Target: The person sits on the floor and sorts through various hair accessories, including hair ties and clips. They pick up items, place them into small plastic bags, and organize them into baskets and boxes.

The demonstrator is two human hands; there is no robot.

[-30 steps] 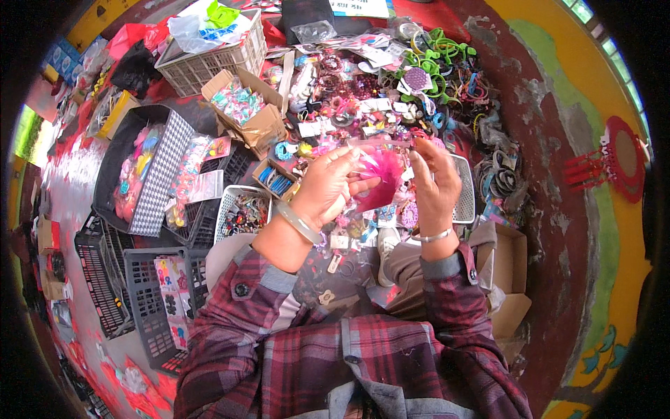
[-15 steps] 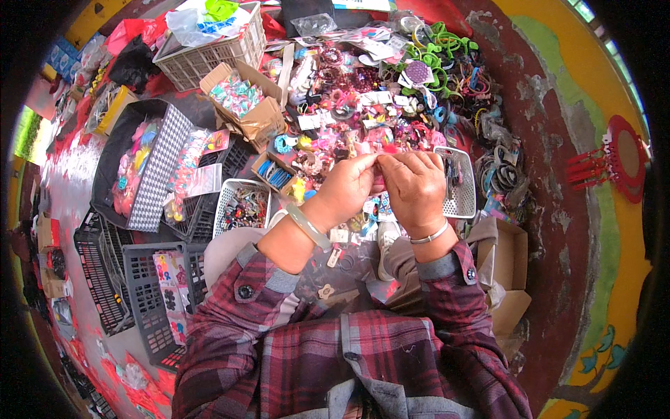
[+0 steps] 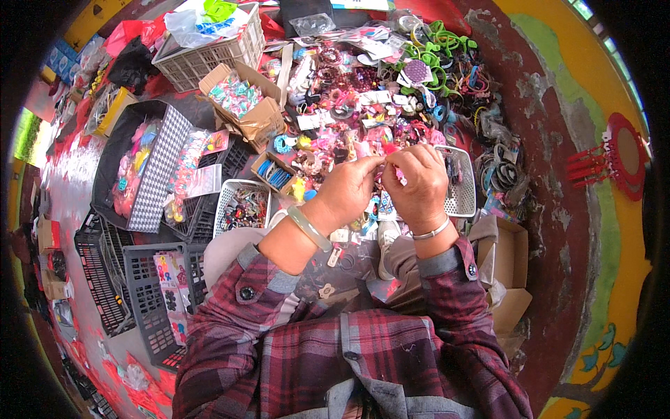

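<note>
Trinkets [image 3: 363, 105] crowd everything ahead of my hands [image 3: 387, 185]; white baskets [image 3: 241, 206] flank them, and only my lap is open.

Daylight falls on a worn dark-red floor [image 3: 558, 140] bordered by yellow-green painted wall [image 3: 621, 293].

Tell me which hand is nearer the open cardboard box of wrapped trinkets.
Left. The left hand sits just right of and below the cardboard box, with small clutter between them. The right hand is farther right, beyond the left hand, beside the white basket.
</note>
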